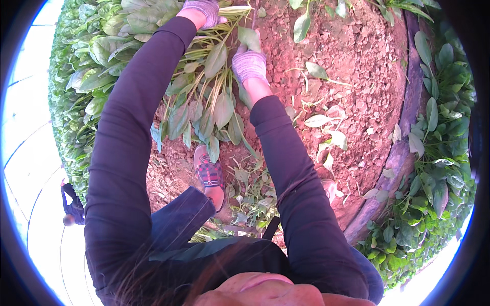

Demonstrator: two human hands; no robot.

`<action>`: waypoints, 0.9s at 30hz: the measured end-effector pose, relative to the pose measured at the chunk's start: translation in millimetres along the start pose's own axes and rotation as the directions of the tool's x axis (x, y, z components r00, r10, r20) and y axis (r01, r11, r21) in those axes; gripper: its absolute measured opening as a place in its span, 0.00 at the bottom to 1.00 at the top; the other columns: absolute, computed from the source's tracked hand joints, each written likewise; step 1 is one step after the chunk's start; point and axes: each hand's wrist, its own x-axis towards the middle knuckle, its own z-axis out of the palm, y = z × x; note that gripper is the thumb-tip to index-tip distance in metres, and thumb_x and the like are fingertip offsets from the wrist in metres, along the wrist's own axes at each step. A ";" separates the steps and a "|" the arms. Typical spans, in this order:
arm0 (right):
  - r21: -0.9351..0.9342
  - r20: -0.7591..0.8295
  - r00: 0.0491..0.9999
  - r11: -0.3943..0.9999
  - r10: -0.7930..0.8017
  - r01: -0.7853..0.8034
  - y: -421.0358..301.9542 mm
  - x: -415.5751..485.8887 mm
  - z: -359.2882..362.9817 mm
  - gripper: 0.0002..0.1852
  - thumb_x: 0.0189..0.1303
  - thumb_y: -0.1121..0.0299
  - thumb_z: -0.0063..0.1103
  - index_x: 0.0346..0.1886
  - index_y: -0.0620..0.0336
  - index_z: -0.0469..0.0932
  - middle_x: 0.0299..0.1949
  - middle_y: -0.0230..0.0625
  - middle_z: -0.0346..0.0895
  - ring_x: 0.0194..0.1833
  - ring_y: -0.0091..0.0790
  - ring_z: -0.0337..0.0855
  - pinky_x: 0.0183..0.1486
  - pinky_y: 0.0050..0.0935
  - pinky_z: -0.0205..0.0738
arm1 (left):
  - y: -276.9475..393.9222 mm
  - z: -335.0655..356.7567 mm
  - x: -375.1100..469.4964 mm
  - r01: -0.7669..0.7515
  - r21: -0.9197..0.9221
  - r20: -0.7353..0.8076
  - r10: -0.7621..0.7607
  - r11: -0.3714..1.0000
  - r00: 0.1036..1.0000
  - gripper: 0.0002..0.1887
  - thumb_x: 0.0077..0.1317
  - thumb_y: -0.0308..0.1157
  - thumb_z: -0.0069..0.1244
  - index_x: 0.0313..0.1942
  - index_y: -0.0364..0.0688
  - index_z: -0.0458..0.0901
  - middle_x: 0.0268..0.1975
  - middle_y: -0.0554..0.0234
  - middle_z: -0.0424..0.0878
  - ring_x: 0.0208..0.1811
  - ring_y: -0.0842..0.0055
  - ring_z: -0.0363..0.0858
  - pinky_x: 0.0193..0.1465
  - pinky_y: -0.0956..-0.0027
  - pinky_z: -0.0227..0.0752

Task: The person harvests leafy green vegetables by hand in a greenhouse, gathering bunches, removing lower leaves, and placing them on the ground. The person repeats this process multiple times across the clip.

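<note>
My left hand (pixel 203 13), in a knitted glove, is at the top edge of the view, closed around a bunch of leafy greens that look like spinach (pixel 153 17). Pale stems (pixel 235 11) stick out to its right. My right hand (pixel 249 65), gloved the same way, is lower and to the right, beside the hanging stems and leaves (pixel 222 107). A broad leaf (pixel 249 38) covers part of its fingers. Something thin runs upward from them, too indistinct to name, so its grip is unclear.
Dense standing greens (pixel 95 69) fill the left side. Loose leaves (pixel 319 120) lie on crumbly soil (pixel 356 49). A dark raised strip (pixel 398 157) borders another row of greens (pixel 436 191). My shoe (pixel 208 168) is below the bunch. Another person (pixel 72 202) is at far left.
</note>
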 end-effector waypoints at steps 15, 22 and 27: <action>-0.193 0.102 0.993 0.979 -0.050 0.070 20.8 -21.4 -56.2 0.25 0.76 0.60 0.46 0.72 0.60 0.70 0.50 0.63 0.83 0.53 0.61 0.85 0.57 0.53 0.78 | 3.8 23.5 -12.9 -0.027 0.030 -0.121 0.031 0.999 0.992 0.33 0.76 0.58 0.46 0.62 0.35 0.76 0.52 0.45 0.89 0.57 0.51 0.86 0.59 0.48 0.76; -0.341 0.195 0.970 0.937 0.143 -0.070 10.1 -28.9 -59.5 0.34 0.76 0.59 0.48 0.82 0.54 0.57 0.55 0.62 0.82 0.55 0.61 0.85 0.62 0.49 0.76 | 6.8 18.3 -19.0 -0.071 0.014 -0.114 0.072 0.997 0.991 0.31 0.77 0.57 0.44 0.60 0.35 0.77 0.49 0.44 0.89 0.52 0.53 0.88 0.55 0.49 0.78; -0.183 0.207 0.960 0.971 0.189 -0.152 15.2 -60.3 -57.5 0.32 0.77 0.60 0.47 0.82 0.55 0.57 0.61 0.58 0.81 0.61 0.57 0.82 0.66 0.46 0.75 | 8.5 20.7 -33.7 -0.026 0.048 -0.127 0.032 0.999 0.991 0.31 0.77 0.58 0.43 0.58 0.35 0.77 0.47 0.43 0.89 0.51 0.52 0.88 0.55 0.49 0.78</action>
